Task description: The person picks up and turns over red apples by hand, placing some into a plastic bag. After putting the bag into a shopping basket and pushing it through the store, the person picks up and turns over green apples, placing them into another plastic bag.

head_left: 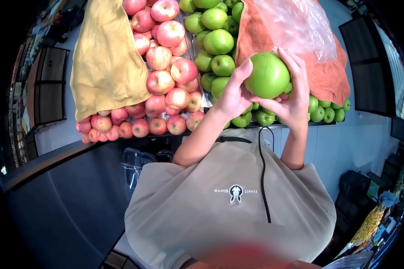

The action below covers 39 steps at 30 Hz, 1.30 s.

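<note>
A large green apple (268,75) is held up between my two hands, over the green side of the fruit display. My left hand (232,95) grips it from the left, with the thumb against its side. Around its right side curl the fingers of my right hand (297,87), whose thumb lies below the apple. Part of the fingers is hidden behind the fruit. Several green apples (218,41) lie in a heap just beyond and beneath my hands. To their left is a heap of red apples (160,83).
A yellow cloth (105,62) covers part of the red apples. An orange cloth (339,74) lies over green apples at the right, with a clear plastic bag (309,27) on it. A dark counter (76,197) stands at the lower left. A black cord (262,175) hangs down my shirt.
</note>
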Each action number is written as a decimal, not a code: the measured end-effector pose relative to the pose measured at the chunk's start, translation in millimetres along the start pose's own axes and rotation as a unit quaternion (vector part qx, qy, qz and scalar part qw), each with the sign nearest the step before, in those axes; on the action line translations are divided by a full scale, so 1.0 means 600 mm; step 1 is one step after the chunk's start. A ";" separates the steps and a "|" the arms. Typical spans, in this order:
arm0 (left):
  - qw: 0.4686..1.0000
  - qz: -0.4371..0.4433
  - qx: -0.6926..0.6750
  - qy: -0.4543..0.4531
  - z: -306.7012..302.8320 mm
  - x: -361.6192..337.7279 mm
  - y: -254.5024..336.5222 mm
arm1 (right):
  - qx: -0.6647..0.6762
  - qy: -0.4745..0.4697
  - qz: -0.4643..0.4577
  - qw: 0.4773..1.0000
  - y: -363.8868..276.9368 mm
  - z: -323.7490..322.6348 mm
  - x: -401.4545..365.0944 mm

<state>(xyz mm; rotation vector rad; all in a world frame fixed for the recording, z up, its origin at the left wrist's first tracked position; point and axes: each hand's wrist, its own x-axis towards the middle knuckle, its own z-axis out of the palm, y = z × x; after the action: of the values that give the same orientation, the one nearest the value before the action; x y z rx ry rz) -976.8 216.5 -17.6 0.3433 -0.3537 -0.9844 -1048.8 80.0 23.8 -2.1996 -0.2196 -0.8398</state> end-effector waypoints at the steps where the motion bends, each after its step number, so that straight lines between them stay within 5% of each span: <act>1: 0.995 0.021 0.078 0.052 0.000 0.002 -0.006 | 0.023 -0.008 0.020 1.000 -0.009 0.005 0.004; 2: 0.995 0.022 0.078 0.053 -0.013 0.002 -0.011 | 0.023 -0.008 0.019 1.000 -0.013 0.010 0.002; 4: 0.975 -0.013 -0.220 -0.026 -0.037 0.007 -0.015 | 0.068 -0.010 0.039 0.997 -0.016 0.020 -0.004; 6: 0.979 0.004 -0.203 -0.030 -0.033 0.007 -0.016 | 0.059 -0.014 0.021 0.998 -0.011 0.019 -0.002; 8: 0.981 0.093 0.137 0.102 -0.016 0.013 -0.007 | -0.020 -0.030 -0.029 0.999 -0.007 0.013 0.003; 12: 0.946 0.144 0.274 0.095 0.004 -0.001 -0.004 | -0.078 -0.061 -0.025 0.995 -0.018 0.010 0.010; 14: 0.943 0.158 0.266 0.119 0.002 0.000 -0.007 | -0.040 -0.043 0.027 0.998 -0.028 0.022 0.014; 17: 0.984 0.048 -0.025 0.172 -0.008 0.000 0.003 | -0.031 -0.036 0.017 0.999 -0.018 0.042 0.014; 22: 0.975 0.054 -0.095 0.191 -0.021 -0.008 0.032 | -0.041 -0.043 -0.048 0.997 -0.015 0.074 0.049; 26: 0.954 0.166 0.076 0.238 -0.054 -0.022 0.073 | -0.017 -0.123 -0.104 0.987 -0.029 0.073 0.135; 27: 0.960 0.197 0.136 0.144 -0.076 -0.032 0.086 | -0.009 -0.110 -0.131 0.985 -0.025 0.079 0.161; 32: 0.931 0.215 0.211 0.207 -0.054 -0.075 0.116 | -0.035 -0.055 -0.195 0.979 0.046 0.128 0.365; 33: 0.929 0.214 0.219 0.209 -0.061 -0.079 0.114 | -0.202 -0.053 -0.203 0.957 -0.021 0.103 0.400; 39: 0.918 0.208 0.241 0.235 -0.101 -0.104 0.101 | -0.156 -0.068 0.023 0.985 0.275 0.272 0.647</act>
<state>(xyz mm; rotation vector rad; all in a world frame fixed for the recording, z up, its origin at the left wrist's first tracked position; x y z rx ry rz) -936.7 307.9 -53.4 0.8970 -0.2102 -0.3623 -603.0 41.0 89.4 -2.5493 -0.1063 -0.7385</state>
